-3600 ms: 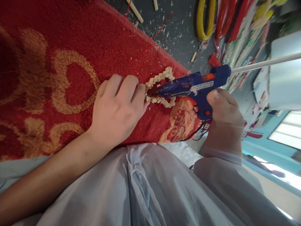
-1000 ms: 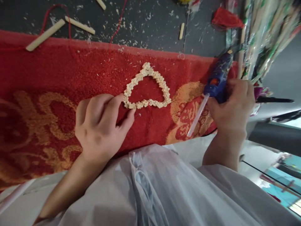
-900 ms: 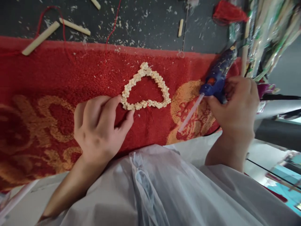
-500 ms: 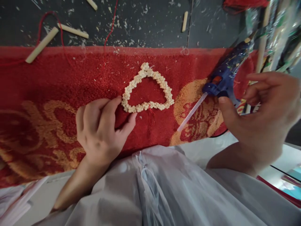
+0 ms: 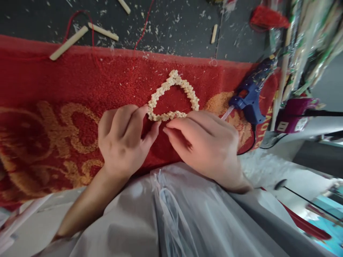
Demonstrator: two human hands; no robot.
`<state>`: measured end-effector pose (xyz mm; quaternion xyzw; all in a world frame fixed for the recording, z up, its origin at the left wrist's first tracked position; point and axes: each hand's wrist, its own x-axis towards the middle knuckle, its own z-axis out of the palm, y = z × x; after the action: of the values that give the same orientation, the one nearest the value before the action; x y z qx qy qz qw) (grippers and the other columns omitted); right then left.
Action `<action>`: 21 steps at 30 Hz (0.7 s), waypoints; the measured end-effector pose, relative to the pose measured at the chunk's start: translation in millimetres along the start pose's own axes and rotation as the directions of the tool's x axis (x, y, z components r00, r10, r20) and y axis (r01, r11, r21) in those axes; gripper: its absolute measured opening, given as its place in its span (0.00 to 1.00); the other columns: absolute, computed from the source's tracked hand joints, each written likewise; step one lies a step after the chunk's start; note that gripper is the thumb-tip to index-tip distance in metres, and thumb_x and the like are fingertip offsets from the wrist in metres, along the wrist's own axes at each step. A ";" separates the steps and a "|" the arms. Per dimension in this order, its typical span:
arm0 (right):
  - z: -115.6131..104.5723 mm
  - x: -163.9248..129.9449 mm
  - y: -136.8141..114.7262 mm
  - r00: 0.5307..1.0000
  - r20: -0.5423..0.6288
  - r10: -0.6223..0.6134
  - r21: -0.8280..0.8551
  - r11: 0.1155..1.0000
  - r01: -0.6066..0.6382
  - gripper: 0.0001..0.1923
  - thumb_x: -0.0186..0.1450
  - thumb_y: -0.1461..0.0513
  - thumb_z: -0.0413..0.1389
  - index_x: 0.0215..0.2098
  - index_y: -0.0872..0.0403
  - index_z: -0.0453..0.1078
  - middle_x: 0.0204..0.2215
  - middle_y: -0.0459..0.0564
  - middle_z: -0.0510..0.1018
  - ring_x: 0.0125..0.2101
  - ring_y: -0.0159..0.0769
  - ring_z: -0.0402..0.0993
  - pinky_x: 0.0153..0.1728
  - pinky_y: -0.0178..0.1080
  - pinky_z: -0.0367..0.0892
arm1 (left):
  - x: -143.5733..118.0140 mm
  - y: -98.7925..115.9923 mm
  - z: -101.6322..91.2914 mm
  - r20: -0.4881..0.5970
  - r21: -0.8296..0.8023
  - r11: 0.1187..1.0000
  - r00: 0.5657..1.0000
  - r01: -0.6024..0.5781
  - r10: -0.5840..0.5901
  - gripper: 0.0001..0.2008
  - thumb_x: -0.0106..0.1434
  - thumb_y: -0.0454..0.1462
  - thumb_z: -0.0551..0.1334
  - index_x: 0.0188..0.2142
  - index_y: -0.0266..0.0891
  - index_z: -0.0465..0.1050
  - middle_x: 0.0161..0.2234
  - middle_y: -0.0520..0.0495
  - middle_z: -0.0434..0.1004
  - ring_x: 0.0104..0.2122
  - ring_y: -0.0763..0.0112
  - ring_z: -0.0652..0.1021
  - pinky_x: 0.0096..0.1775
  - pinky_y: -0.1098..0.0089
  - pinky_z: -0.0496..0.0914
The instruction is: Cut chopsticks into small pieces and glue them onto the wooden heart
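A heart-shaped ring of small cream beads (image 5: pixel 157 93) lies on the red towel, its pointed end away from me. My left hand (image 5: pixel 122 139) has its thumb and index finger closed on the ring's lower left corner. Over the ring's near side, my right hand (image 5: pixel 207 144) is closed, thumb and index fingertips together just below the beads. It covers the lower right of the ring and the spot where a red thread hung. What lies between those fingertips is hidden.
A blue glue gun (image 5: pixel 249 100) with a clear glue stick lies to the right on the towel (image 5: pixel 128 82). Cream sticks (image 5: pixel 69 43) and red cord (image 5: pixel 144 26) are on the dark, flecked table (image 5: pixel 171 35). Plastic-wrapped bundles (image 5: pixel 308 46) and a purple box (image 5: pixel 296 115) stand at right.
My right hand has moved left from beside the glue gun to the near edge of the bead heart, fingertips closing together. My left hand keeps its hold. The view has shifted slightly.
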<state>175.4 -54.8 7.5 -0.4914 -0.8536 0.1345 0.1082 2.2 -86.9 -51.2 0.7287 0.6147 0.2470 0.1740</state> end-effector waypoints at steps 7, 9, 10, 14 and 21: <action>16.9 3.7 -14.4 0.992 0.018 0.122 0.009 0.992 -0.122 0.09 0.68 0.61 0.52 0.32 0.53 0.72 0.21 0.43 0.69 0.24 0.27 0.65 0.26 0.33 0.58 | 1.6 2.8 0.0 -0.078 0.101 0.993 0.995 -0.060 0.068 0.14 0.65 0.44 0.60 0.49 0.45 0.71 0.42 0.45 0.78 0.38 0.58 0.77 0.40 0.57 0.69; 19.6 3.7 -15.6 0.989 0.006 0.150 0.029 0.988 -0.150 0.09 0.68 0.62 0.52 0.31 0.52 0.72 0.20 0.43 0.68 0.23 0.27 0.64 0.25 0.33 0.58 | 2.4 3.6 -0.6 -0.088 0.112 0.992 0.993 -0.067 0.077 0.13 0.65 0.43 0.59 0.48 0.43 0.72 0.40 0.44 0.79 0.38 0.57 0.77 0.38 0.57 0.69; 20.8 3.5 -15.9 0.987 -0.002 0.161 0.039 0.986 -0.160 0.09 0.68 0.62 0.52 0.31 0.52 0.72 0.20 0.43 0.68 0.22 0.27 0.64 0.25 0.33 0.58 | 2.5 3.9 -0.9 -0.054 0.096 0.994 0.997 -0.051 0.056 0.13 0.65 0.42 0.58 0.48 0.44 0.71 0.41 0.45 0.78 0.38 0.57 0.77 0.39 0.56 0.69; 25.5 2.6 -16.6 0.983 -0.017 0.185 0.080 0.980 -0.183 0.08 0.67 0.63 0.52 0.32 0.50 0.72 0.20 0.42 0.69 0.23 0.28 0.67 0.26 0.34 0.59 | 1.6 3.9 -0.3 -0.001 -0.007 1.000 1.000 0.010 -0.010 0.13 0.67 0.41 0.56 0.50 0.48 0.71 0.43 0.45 0.78 0.41 0.55 0.76 0.41 0.53 0.69; 28.3 2.1 -18.1 0.980 -0.040 0.196 0.050 0.980 -0.194 0.07 0.67 0.63 0.54 0.32 0.50 0.73 0.21 0.43 0.72 0.24 0.28 0.69 0.27 0.34 0.61 | 1.7 4.8 3.2 0.008 -0.060 0.997 0.999 0.054 -0.054 0.10 0.67 0.39 0.55 0.44 0.45 0.73 0.39 0.45 0.77 0.40 0.56 0.76 0.40 0.53 0.69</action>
<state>150.7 -65.2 -13.0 -0.5730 -0.7953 0.1532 0.1248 8.1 -86.0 -50.9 0.7071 0.6258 0.2583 0.2043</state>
